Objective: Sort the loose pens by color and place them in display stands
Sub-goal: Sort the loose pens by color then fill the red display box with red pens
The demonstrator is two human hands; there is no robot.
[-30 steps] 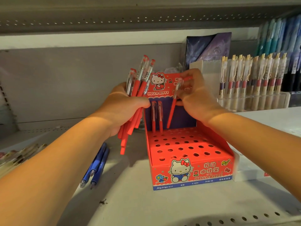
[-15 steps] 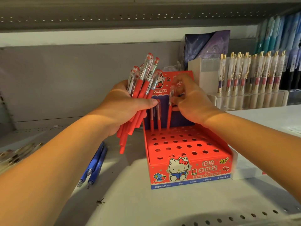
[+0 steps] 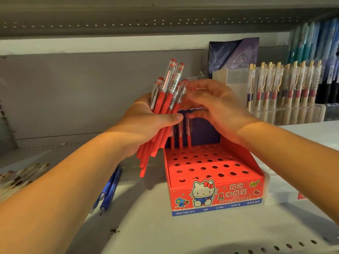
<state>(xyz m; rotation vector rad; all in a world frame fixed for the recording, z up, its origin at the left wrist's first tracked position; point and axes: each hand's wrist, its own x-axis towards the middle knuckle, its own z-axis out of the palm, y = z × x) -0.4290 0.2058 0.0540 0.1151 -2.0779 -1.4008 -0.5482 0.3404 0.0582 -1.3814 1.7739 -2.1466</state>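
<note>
Grey store shelf (image 3: 146, 226), and a third red pen now stands in the back row of the red display stand (image 3: 211, 167). Right hand (image 3: 216, 107) has let go and reaches, fingers loosely curled, for the red pens (image 3: 165, 101) bunched in the left hand (image 3: 145, 123)'s fist. Blue pens (image 3: 110, 189) wait aside.

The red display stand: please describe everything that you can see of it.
The red display stand looks like printed cardboard, with a cartoon cat and a blue strip on its front. Its stepped top has rows of round holes, nearly all empty. Three red pens stand upright in the back row, before a dark blue back panel. It sits on the grey shelf. The right hand hovers above its back.
</note>
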